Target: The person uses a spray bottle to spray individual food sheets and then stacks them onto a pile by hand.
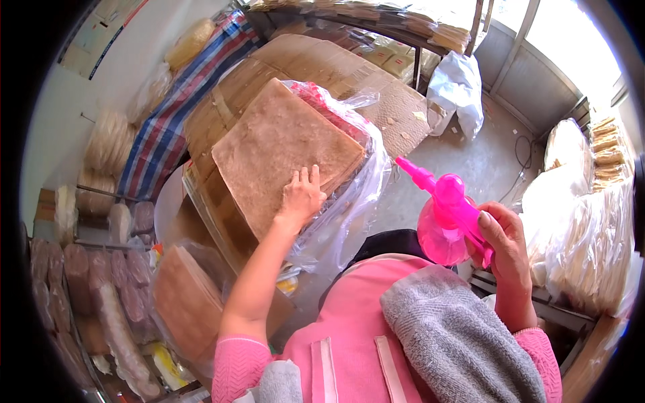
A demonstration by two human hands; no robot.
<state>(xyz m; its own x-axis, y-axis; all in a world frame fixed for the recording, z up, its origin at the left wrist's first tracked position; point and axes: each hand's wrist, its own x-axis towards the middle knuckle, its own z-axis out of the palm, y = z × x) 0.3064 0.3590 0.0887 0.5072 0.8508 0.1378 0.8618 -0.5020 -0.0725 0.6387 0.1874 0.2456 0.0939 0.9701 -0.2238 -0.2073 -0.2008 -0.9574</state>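
Observation:
A stack of square, thin brown sheets (275, 138) lies on a flattened cardboard box, its right side wrapped in clear plastic film (349, 215) with red and white parts. My left hand (302, 196) rests on the near right part of the top sheet, fingers spread. To the right of the stack, my right hand (500, 235) grips a bright pink spray bottle (443, 232) by its handle and trigger. The bottle's nozzle points up and left toward the stack. Its body is see-through; how much liquid it holds I cannot tell.
Cardboard (316, 57) spreads beneath the stack. Another bagged stack of brown sheets (185, 295) stands at lower left, beside shelves of packaged goods (101, 282). Bagged pale bundles (584, 235) fill the right side. A white bag (457, 87) hangs at the far right above the grey floor (437, 161).

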